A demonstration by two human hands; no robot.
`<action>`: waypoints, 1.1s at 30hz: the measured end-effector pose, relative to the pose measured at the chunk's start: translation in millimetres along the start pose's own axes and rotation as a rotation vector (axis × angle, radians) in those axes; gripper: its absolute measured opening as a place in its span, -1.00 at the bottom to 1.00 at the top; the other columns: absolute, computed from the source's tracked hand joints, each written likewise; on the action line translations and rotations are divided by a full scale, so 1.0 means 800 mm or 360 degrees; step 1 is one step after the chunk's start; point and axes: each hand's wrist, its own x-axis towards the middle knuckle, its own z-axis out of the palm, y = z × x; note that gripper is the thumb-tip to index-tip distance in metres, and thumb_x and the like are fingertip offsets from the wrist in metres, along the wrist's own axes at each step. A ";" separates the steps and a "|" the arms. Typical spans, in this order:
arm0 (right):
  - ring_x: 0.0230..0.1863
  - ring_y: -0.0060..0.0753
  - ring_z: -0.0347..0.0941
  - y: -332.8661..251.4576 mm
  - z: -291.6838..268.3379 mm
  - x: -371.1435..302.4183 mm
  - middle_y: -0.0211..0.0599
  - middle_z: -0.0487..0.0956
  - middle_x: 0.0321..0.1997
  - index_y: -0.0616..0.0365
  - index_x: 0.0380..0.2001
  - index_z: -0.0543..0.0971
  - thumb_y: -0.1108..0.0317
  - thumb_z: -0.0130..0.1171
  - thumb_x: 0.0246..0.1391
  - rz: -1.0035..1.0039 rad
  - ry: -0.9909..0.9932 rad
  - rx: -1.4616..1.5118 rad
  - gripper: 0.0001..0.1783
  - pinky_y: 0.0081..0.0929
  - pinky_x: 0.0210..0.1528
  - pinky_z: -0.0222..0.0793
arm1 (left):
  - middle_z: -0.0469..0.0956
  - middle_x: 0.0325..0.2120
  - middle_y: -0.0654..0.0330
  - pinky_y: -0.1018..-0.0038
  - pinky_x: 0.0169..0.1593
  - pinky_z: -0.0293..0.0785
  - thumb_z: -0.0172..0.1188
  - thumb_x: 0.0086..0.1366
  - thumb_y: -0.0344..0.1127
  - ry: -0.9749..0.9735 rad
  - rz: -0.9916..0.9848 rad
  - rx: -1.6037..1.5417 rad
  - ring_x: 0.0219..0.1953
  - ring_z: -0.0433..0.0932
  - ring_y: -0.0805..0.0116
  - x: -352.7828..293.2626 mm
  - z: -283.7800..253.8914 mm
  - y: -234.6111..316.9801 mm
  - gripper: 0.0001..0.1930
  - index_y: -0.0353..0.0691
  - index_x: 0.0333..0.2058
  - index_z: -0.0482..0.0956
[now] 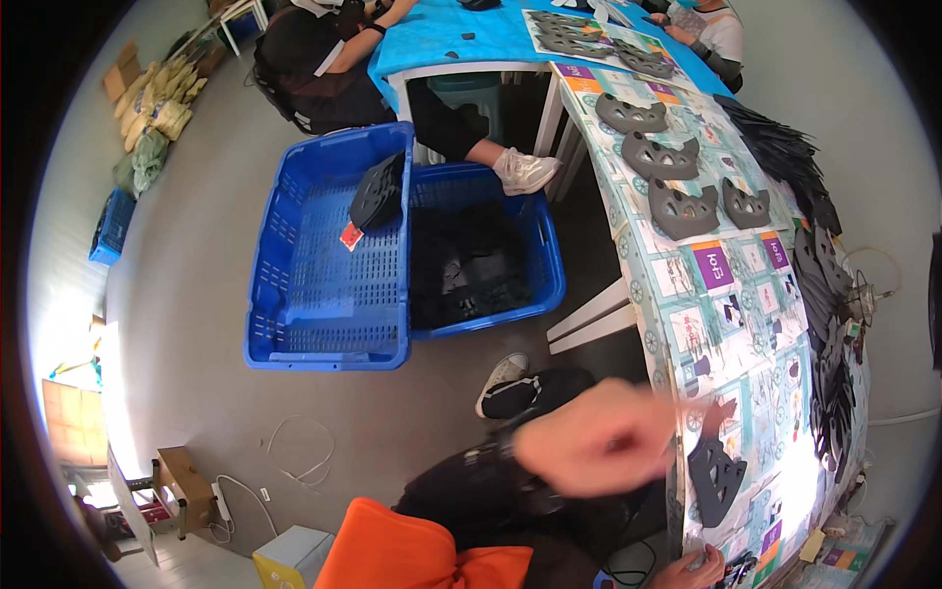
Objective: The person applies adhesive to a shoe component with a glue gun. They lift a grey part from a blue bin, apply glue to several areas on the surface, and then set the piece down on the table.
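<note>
My left hand [597, 439] is over the near edge of the table, smeared by motion. Its fingers cannot be made out, nor whether anything is in them. Just to its right, a dark grey moulded piece with cut-out holes [716, 483] lies on the patterned tabletop [692, 339]. At the lower edge of the view, my right hand [690, 569] rests by the table edge, fingers loosely bent and apart, with no held thing visible. Close to its fingertips is a small dark object [740, 569] whose kind I cannot tell.
Several curved grey pieces [682, 208] lie farther up the table; dark strips [834, 383] are heaped along its right side. Left of the table stand an upper blue crate [329, 358] holding a black item [378, 193] and a second blue crate [549, 265] with dark pieces. Two people sit at the far end.
</note>
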 end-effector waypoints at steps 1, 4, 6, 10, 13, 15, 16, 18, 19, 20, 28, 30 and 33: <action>-0.03 0.16 0.48 0.000 0.000 0.001 -0.08 0.60 -0.13 0.15 -0.15 0.65 0.17 0.18 0.35 0.0030 0.0020 0.0019 -0.73 0.13 0.08 0.32 | 0.38 -0.62 0.29 0.39 -0.44 0.26 0.24 0.44 -0.42 -0.0302 0.0220 0.0096 -0.54 0.42 0.41 -0.011 -0.005 0.010 -0.57 -0.31 0.23 0.41; -0.06 0.15 0.50 0.000 0.008 -0.001 -0.12 0.61 -0.15 0.14 -0.19 0.67 0.14 0.19 0.35 -0.0018 0.0097 -0.0061 -0.72 0.14 0.07 0.32 | 0.27 -0.71 0.17 0.34 -0.51 0.28 0.29 0.43 -0.28 -0.0702 0.0579 0.0001 -0.66 0.39 0.24 -0.041 -0.010 0.031 -0.71 -0.28 0.04 0.58; -0.07 0.15 0.50 -0.007 0.005 0.004 -0.14 0.62 -0.16 0.14 -0.20 0.67 0.13 0.19 0.36 -0.0001 0.0088 0.0001 -0.72 0.14 0.06 0.33 | 0.43 -0.67 0.27 0.44 -0.53 0.23 0.30 0.43 -0.38 -0.0260 -0.0102 -0.0420 -0.66 0.43 0.39 -0.055 -0.026 0.047 -0.64 -0.33 0.09 0.40; -0.10 0.12 0.51 -0.008 0.006 0.006 -0.16 0.62 -0.18 0.13 -0.22 0.66 0.14 0.18 0.38 -0.0053 0.0133 0.0061 -0.72 0.11 0.03 0.33 | 0.37 -0.68 0.34 0.56 -0.55 0.14 0.14 0.51 -0.46 0.0808 -0.0186 -0.1298 -0.73 0.25 0.58 -0.073 -0.078 -0.008 -0.46 -0.26 0.38 0.21; -0.11 0.10 0.52 -0.004 0.007 0.006 -0.17 0.62 -0.18 0.13 -0.22 0.66 0.20 0.18 0.38 -0.0065 0.0142 0.0029 -0.77 0.09 0.02 0.34 | 0.37 -0.66 0.34 0.53 -0.53 0.16 0.13 0.52 -0.41 0.1099 -0.0393 -0.0998 -0.69 0.27 0.58 -0.079 -0.110 -0.046 -0.50 -0.24 0.36 0.27; -0.11 0.09 0.52 -0.005 0.002 0.008 -0.16 0.62 -0.18 0.13 -0.22 0.66 0.21 0.19 0.38 -0.0068 0.0126 0.0014 -0.78 0.08 0.01 0.35 | 0.45 -0.62 0.31 0.53 -0.51 0.22 0.16 0.51 -0.36 0.1229 -0.0555 -0.0806 -0.63 0.34 0.55 -0.088 -0.151 -0.100 -0.48 -0.23 0.38 0.30; -0.12 0.09 0.52 -0.007 0.002 0.009 -0.15 0.63 -0.19 0.13 -0.22 0.66 0.22 0.21 0.37 -0.0066 0.0112 0.0009 -0.78 0.06 0.01 0.35 | 0.48 -0.59 0.29 0.54 -0.48 0.26 0.17 0.50 -0.35 0.1380 -0.0739 -0.0620 -0.62 0.38 0.53 -0.088 -0.177 -0.127 -0.45 -0.23 0.39 0.29; -0.12 0.08 0.52 -0.006 0.004 0.009 -0.15 0.63 -0.19 0.15 -0.23 0.66 0.22 0.21 0.37 -0.0084 0.0111 -0.0018 -0.78 0.06 0.00 0.36 | 0.56 -0.52 0.24 0.54 -0.44 0.35 0.18 0.45 -0.34 0.1527 -0.0921 -0.0255 -0.59 0.43 0.50 -0.089 -0.244 -0.194 -0.40 -0.25 0.42 0.28; -0.12 0.08 0.52 -0.005 0.004 0.008 -0.15 0.63 -0.19 0.16 -0.23 0.66 0.23 0.21 0.37 -0.0098 0.0096 -0.0045 -0.78 0.05 0.00 0.36 | 0.59 -0.47 0.22 0.54 -0.42 0.39 0.20 0.42 -0.34 0.1530 -0.0930 -0.0087 -0.58 0.44 0.49 -0.090 -0.284 -0.234 -0.37 -0.26 0.43 0.29; -0.11 0.09 0.51 -0.006 0.001 0.008 -0.09 0.62 -0.15 0.21 -0.19 0.65 0.25 0.17 0.41 -0.0113 0.0087 -0.0015 -0.77 0.07 0.03 0.36 | 0.65 -0.36 0.11 0.47 -0.32 0.49 0.21 0.38 -0.33 0.1528 -0.1026 0.0208 -0.47 0.56 0.36 -0.082 -0.321 -0.279 -0.33 -0.28 0.43 0.30; -0.07 0.11 0.47 0.004 0.010 -0.007 -0.01 0.55 -0.11 0.30 -0.07 0.57 0.11 0.13 0.47 0.0041 -0.0023 0.0155 -0.62 0.16 0.19 0.31 | 0.58 0.20 -0.28 0.18 0.37 0.44 0.16 0.21 -0.21 0.1851 -0.1305 0.1311 0.27 0.56 -0.17 -0.048 -0.624 -0.444 -0.24 -0.24 0.42 0.39; -0.07 0.11 0.45 0.010 0.007 -0.012 0.02 0.53 -0.09 0.32 0.00 0.52 0.07 0.13 0.47 0.0071 -0.0054 0.0032 -0.56 0.16 0.17 0.30 | 0.57 0.21 -0.29 0.18 0.37 0.44 0.17 0.21 -0.22 0.1795 -0.1388 0.1257 0.28 0.55 -0.18 -0.025 -0.618 -0.507 -0.21 -0.22 0.45 0.33; -0.06 0.09 0.38 0.015 0.012 -0.020 0.10 0.48 -0.03 0.38 0.23 0.35 -0.05 0.12 0.45 0.0202 -0.0165 0.0057 -0.34 0.13 0.12 0.25 | 0.65 -0.05 -0.19 0.24 0.07 0.55 0.20 0.21 -0.28 0.1746 -0.1377 0.1438 -0.06 0.64 -0.03 -0.032 -0.650 -0.539 -0.18 -0.20 0.48 0.28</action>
